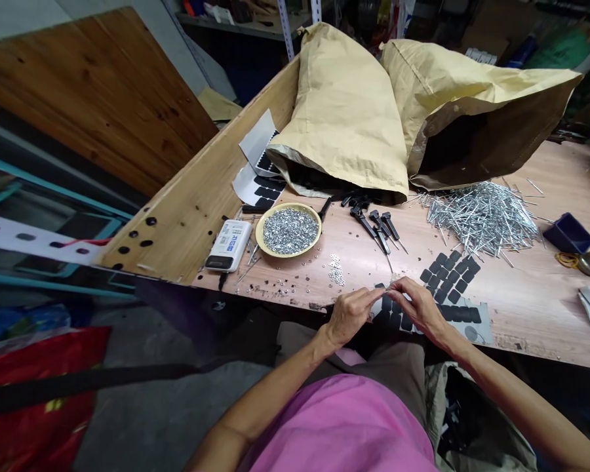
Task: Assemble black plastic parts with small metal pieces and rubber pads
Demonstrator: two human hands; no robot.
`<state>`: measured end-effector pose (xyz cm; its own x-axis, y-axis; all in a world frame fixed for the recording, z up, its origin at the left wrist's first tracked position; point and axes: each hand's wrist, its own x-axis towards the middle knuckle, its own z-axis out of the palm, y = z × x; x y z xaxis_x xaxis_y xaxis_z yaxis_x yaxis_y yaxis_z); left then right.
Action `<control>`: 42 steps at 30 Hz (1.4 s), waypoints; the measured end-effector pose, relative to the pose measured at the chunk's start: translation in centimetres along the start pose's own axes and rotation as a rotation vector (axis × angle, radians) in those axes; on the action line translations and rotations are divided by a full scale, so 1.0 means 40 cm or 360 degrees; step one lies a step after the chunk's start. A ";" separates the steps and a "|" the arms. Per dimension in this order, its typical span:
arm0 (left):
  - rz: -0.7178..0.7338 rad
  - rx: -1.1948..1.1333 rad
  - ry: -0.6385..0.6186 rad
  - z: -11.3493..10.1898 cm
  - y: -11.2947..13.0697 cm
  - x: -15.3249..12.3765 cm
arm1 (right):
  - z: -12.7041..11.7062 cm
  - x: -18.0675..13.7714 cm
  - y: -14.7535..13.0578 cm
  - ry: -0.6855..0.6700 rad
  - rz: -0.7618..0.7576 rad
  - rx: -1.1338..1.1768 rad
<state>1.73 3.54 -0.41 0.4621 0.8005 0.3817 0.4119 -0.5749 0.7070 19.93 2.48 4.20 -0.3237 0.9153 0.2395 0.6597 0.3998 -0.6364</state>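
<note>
Pink shirt (344,426) nearest the camera. Left hand (351,314) and right hand (415,303) meet at the fingertips, thumbs and forefingers drawn close; whether a small part is held cannot be told. Black pads (394,321) lie on a grey sheet (486,321) directly beneath, partly covered by the right hand. Ten o'clock: yellow bowl (259,233), filled with small metal pieces (290,229). Two o'clock: heaped metal pins (484,219). Twelve and one: paper sacks (349,105), interiors dark. Five: open sack (501,410) containing black parts (453,416), cut off below.
</note>
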 end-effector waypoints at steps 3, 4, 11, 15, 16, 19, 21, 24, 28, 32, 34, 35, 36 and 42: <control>-0.0080 -0.0263 -0.0017 -0.006 -0.004 0.014 | -0.003 -0.004 0.005 0.0036 -0.0085 -0.0018; -0.0094 -0.0324 -0.0051 -0.009 -0.005 0.018 | -0.005 -0.007 0.008 0.0054 -0.0131 -0.0027; -0.0093 -0.0571 -0.0249 -0.027 -0.004 0.050 | -0.023 -0.012 0.017 0.0050 -0.0129 0.0012; -0.0120 -0.0642 -0.0289 -0.022 0.002 0.061 | -0.032 -0.018 0.023 0.0075 -0.0157 0.0026; -0.0137 -0.0633 -0.0314 -0.020 0.003 0.061 | -0.032 -0.021 0.025 0.0077 -0.0213 0.0002; -0.0159 -0.0507 -0.0335 -0.015 0.006 0.056 | -0.029 -0.029 0.029 0.0062 -0.0274 -0.0049; -0.0092 -0.0302 -0.0330 -0.013 0.008 0.052 | -0.025 -0.030 0.029 0.0032 -0.0120 -0.0011; 0.0018 -0.0054 -0.0369 -0.011 0.009 0.054 | -0.023 -0.029 0.029 -0.0004 0.0092 0.0024; -0.0088 -0.0286 -0.0362 -0.002 0.008 0.065 | -0.024 -0.029 0.040 -0.0001 -0.0161 -0.0205; -0.0226 -0.0405 -0.0330 0.004 0.009 0.073 | -0.024 -0.031 0.052 0.0013 -0.0181 -0.0222; -0.0315 -0.0484 -0.0398 0.001 0.009 0.077 | -0.024 -0.033 0.054 0.0005 -0.0150 -0.0170; -0.0359 -0.0542 -0.0464 0.000 0.008 0.078 | -0.024 -0.034 0.054 -0.0022 -0.0162 -0.0163; -0.0392 -0.0590 -0.0526 -0.002 0.008 0.080 | -0.024 -0.036 0.055 -0.0049 -0.0190 -0.0172; -0.0125 -0.0119 -0.0363 0.014 0.013 0.069 | -0.005 -0.039 0.069 -0.0016 -0.0117 -0.0234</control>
<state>3.68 5.37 0.68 0.5994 0.7786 0.1857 0.3984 -0.4915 0.7744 22.41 2.16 2.21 -0.3808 0.8833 0.2736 0.7261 0.4688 -0.5030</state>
